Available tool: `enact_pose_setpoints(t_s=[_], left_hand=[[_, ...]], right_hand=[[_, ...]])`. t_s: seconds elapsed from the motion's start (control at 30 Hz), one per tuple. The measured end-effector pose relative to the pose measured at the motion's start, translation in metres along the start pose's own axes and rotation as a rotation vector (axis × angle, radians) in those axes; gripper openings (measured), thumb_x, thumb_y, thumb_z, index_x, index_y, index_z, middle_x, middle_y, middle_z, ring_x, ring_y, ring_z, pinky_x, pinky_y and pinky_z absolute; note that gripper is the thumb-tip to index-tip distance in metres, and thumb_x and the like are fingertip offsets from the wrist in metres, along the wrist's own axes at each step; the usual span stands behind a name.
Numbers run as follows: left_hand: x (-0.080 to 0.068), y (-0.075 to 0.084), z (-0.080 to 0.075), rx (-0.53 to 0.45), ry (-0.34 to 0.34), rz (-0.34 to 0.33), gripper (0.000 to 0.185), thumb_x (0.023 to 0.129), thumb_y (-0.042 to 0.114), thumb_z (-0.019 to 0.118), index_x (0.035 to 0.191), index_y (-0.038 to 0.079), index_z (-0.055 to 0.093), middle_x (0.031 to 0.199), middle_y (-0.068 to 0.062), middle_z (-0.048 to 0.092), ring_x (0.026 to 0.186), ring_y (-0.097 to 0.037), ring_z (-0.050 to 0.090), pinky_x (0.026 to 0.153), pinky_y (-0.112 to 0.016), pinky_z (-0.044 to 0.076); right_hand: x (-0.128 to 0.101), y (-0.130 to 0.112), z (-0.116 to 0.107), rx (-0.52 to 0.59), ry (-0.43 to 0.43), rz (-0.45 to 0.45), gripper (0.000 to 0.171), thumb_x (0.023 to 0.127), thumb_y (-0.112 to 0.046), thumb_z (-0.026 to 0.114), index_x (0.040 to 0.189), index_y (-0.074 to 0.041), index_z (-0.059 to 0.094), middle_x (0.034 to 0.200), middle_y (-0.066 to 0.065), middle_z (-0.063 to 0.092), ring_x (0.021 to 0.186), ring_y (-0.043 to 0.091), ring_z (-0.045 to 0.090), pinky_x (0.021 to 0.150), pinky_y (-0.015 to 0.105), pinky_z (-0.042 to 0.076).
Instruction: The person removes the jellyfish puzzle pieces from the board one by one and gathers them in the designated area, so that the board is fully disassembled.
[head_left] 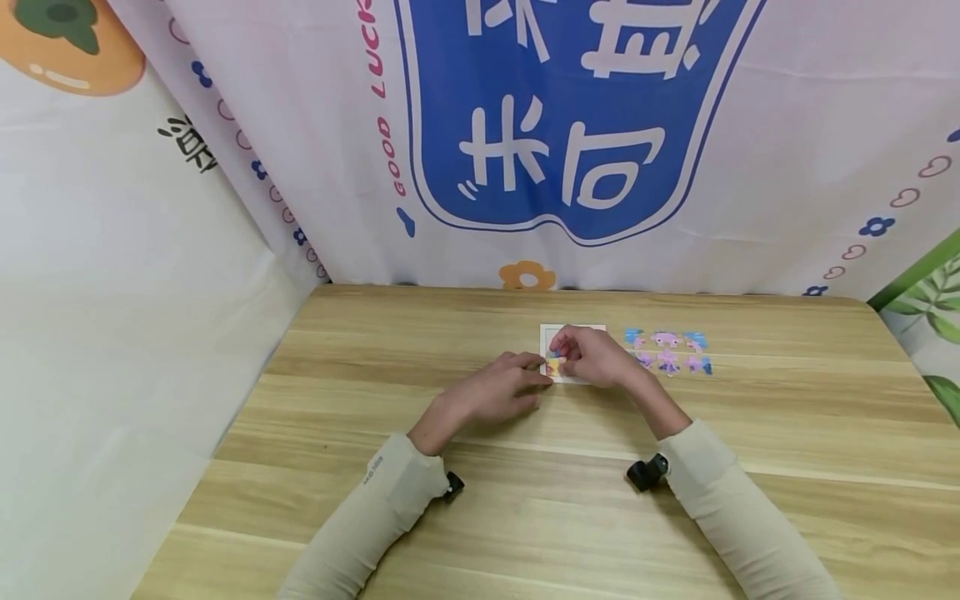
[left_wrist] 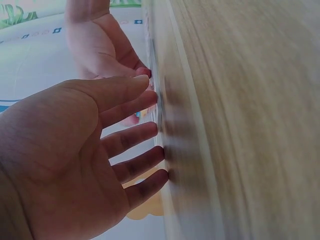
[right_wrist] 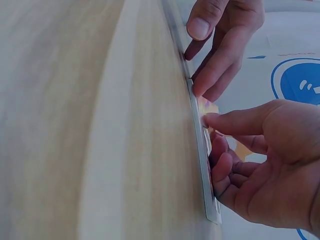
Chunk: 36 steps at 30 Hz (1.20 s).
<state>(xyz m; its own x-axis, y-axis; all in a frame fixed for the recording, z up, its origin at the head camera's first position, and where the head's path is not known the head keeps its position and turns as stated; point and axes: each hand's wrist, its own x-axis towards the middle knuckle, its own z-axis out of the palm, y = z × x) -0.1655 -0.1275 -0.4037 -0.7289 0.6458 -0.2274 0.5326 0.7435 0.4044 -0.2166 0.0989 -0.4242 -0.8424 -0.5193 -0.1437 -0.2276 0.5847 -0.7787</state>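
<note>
A thin puzzle board [head_left: 547, 335] with a pale border lies flat on the wooden table, partly hidden beneath my right hand [head_left: 597, 357]. Thumb and curled fingers of that hand pinch a small yellow-and-blue puzzle piece [head_left: 554, 365] at the board's left part. From the left, my left hand [head_left: 501, 388] reaches to the board's edge with its fingers extended. In the left wrist view the fingertips [left_wrist: 151, 129] of this hand rest along the board's edge and the tabletop. The right wrist view shows the right thumb [right_wrist: 235, 120] pressing down close over the board [right_wrist: 198, 145].
Several pink-and-blue puzzle pieces [head_left: 668, 362] lie in two rows on the table, just right of the board. A printed cloth [head_left: 465, 250] hangs behind the table's back edge, and a white cloth [head_left: 135, 350] covers the left side.
</note>
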Motion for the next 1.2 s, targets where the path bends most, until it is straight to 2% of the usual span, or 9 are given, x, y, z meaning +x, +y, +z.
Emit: enact_pose_setpoints(t_s=[0.17,0.3,0.57,0.77,1.2], left_hand=[[-0.001,0.0,0.0,0.008,0.004,0.011,0.041,0.111,0.025,0.062,0.151,0.016,0.064,0.171,-0.013,0.041,0.157,-0.037,0.04,0.128,-0.05,0.038],[-0.001,0.001,0.0,0.018,0.005,0.01,0.041,0.111,0.026,0.061,0.151,0.017,0.064,0.171,-0.013,0.042,0.156,-0.035,0.042,0.127,-0.049,0.039],[-0.001,0.002,0.0,0.01,0.015,0.01,0.041,0.11,0.025,0.063,0.15,0.015,0.065,0.17,-0.014,0.044,0.155,-0.036,0.043,0.127,-0.049,0.039],[0.001,0.001,0.001,0.009,0.018,-0.004,0.041,0.11,0.025,0.064,0.149,0.016,0.066,0.169,-0.012,0.044,0.153,-0.035,0.043,0.128,-0.049,0.038],[0.001,0.0,0.002,0.008,0.032,-0.019,0.04,0.109,0.026,0.065,0.148,0.017,0.067,0.168,-0.011,0.046,0.152,-0.034,0.045,0.128,-0.049,0.038]], right_hand=[[-0.001,0.002,-0.001,0.06,0.017,-0.004,0.016,0.102,0.0,0.063,0.117,0.001,0.067,0.107,0.018,0.073,0.088,0.021,0.069,0.078,0.03,0.056],[-0.003,0.004,-0.004,0.074,0.019,-0.002,0.017,0.102,-0.003,0.063,0.117,0.0,0.069,0.105,0.017,0.074,0.086,0.02,0.069,0.076,0.029,0.055],[-0.012,0.007,-0.01,0.048,0.005,-0.004,0.018,0.1,-0.005,0.064,0.115,-0.001,0.072,0.1,0.012,0.074,0.089,0.018,0.066,0.081,0.031,0.053],[-0.021,0.013,-0.015,0.055,0.005,-0.007,0.017,0.101,-0.004,0.064,0.115,0.001,0.072,0.098,0.012,0.074,0.087,0.017,0.066,0.08,0.031,0.055],[-0.037,0.022,-0.027,0.015,0.034,0.018,0.015,0.102,-0.008,0.066,0.114,-0.002,0.072,0.105,0.012,0.072,0.097,0.022,0.064,0.083,0.03,0.052]])
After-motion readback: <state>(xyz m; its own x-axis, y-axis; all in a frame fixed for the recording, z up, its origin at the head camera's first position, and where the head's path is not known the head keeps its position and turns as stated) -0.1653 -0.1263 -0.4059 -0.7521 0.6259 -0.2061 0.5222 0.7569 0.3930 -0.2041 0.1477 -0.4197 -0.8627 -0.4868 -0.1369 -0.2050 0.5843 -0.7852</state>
